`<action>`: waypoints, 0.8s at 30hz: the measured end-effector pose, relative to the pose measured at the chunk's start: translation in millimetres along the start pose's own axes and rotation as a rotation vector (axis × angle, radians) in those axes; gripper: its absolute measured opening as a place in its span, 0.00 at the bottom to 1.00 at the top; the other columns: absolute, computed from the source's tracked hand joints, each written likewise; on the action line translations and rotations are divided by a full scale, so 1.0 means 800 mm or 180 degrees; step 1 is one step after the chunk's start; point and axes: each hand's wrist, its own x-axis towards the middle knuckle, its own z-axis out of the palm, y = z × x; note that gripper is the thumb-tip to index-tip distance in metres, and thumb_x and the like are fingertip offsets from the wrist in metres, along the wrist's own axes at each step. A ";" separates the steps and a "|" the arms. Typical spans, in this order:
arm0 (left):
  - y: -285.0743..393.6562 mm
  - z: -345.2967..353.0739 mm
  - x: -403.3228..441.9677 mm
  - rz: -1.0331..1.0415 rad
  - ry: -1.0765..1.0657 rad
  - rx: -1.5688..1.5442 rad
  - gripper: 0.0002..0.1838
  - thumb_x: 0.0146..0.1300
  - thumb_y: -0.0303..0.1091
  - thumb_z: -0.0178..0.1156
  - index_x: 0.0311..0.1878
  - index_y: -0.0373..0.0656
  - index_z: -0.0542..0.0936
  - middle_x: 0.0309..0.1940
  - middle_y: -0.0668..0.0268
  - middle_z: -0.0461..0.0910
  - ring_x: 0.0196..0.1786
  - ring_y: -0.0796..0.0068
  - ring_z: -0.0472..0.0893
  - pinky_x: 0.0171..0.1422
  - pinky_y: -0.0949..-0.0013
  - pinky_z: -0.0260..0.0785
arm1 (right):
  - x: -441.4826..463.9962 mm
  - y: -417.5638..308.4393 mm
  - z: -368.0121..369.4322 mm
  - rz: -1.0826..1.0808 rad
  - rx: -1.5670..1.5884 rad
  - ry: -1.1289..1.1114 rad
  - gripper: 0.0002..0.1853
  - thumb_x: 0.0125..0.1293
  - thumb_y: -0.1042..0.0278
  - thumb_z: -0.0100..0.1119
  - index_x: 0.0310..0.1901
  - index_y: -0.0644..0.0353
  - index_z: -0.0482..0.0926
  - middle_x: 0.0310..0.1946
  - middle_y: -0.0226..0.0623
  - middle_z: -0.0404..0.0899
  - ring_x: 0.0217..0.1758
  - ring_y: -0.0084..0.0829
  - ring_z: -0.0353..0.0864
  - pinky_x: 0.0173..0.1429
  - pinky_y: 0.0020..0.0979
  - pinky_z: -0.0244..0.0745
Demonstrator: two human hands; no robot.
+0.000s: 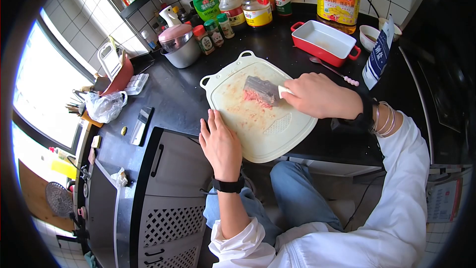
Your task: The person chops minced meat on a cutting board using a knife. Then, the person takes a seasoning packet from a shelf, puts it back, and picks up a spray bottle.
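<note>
On the dark counter lies a cream cutting board [267,146], stained with smears of meat. My right hand [325,95] is closed around the pale handle of a kitchen knife [263,85], whose broad blade lies over a small heap of minced raw meat [257,98]. The blade covers part of the meat. My left hand [220,146] rests at the board's lower left edge, fingers stretched out, holding nothing.
Beyond the board stand a red baking dish [325,57], a spoon [334,72], a blue-and-white packet [378,57] and a large oil bottle [338,2]. Spice jars [214,33] and a food chopper [177,42] stand at the back. A phone [142,126] lies left.
</note>
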 end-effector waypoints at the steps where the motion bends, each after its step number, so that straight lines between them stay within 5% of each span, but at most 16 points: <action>1: 0.000 0.000 0.000 -0.0002 -0.0008 0.0002 0.23 0.70 0.30 0.47 0.67 0.38 0.68 0.68 0.57 0.71 0.70 0.51 0.67 0.72 0.53 0.60 | 0.002 0.004 -0.001 0.0020 -0.0045 -0.0027 0.18 0.72 0.59 0.48 0.33 0.68 0.76 0.21 0.53 0.78 0.28 0.53 0.82 0.33 0.47 0.76; 8: 0.000 0.000 0.000 0.0002 -0.0023 -0.0052 0.25 0.67 0.29 0.49 0.67 0.37 0.68 0.68 0.57 0.70 0.71 0.50 0.66 0.72 0.52 0.59 | 0.011 0.006 -0.016 0.0589 0.0149 -0.0901 0.21 0.72 0.56 0.46 0.31 0.67 0.79 0.21 0.54 0.79 0.29 0.52 0.83 0.36 0.45 0.78; 14: 0.000 0.001 -0.001 -0.0008 -0.0034 -0.0084 0.26 0.64 0.28 0.51 0.67 0.36 0.68 0.68 0.57 0.69 0.71 0.50 0.65 0.73 0.52 0.58 | 0.010 0.030 0.005 0.0088 -0.0220 -0.0676 0.23 0.72 0.54 0.46 0.29 0.66 0.80 0.20 0.53 0.79 0.30 0.52 0.83 0.38 0.45 0.78; 23: 0.001 -0.001 -0.001 -0.0010 -0.0059 -0.0090 0.26 0.65 0.28 0.51 0.67 0.36 0.68 0.69 0.57 0.69 0.71 0.50 0.65 0.73 0.52 0.58 | 0.013 0.028 -0.016 0.0260 -0.0238 -0.1038 0.25 0.73 0.54 0.41 0.30 0.65 0.80 0.14 0.39 0.80 0.25 0.41 0.84 0.37 0.41 0.79; 24: 0.000 0.000 -0.001 -0.0005 -0.0049 -0.0090 0.26 0.65 0.28 0.51 0.67 0.36 0.68 0.69 0.57 0.69 0.71 0.50 0.65 0.73 0.52 0.58 | 0.014 0.027 -0.019 0.0324 -0.0212 -0.1039 0.24 0.72 0.54 0.43 0.32 0.67 0.81 0.20 0.44 0.81 0.29 0.45 0.85 0.38 0.43 0.79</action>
